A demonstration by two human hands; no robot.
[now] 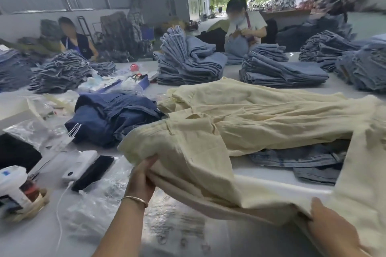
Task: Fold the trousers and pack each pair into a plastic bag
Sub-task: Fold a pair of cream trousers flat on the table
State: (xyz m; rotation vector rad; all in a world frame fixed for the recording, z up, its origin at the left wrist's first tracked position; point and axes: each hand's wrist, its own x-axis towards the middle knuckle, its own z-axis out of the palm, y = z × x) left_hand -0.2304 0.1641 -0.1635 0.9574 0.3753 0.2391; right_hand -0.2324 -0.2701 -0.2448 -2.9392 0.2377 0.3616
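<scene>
Both hands (140,181) grasp cream trousers (229,131) above plastic bags (173,229), navy pile (108,119) and phone (93,172) left.

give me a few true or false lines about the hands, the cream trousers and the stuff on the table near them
1. Both hands hold the cream trousers. True: the left hand grips one part of the near edge and the right hand another.
2. The trousers are already inside a plastic bag. False: they lie spread out, and a plastic bag lies flat on the table beneath the hands.
3. A black phone lies left of the left hand. True.
4. The navy trousers lie on top of the cream pair. False: they sit beside it, to its left.
5. Denim shows from under the cream trousers. True.
</scene>
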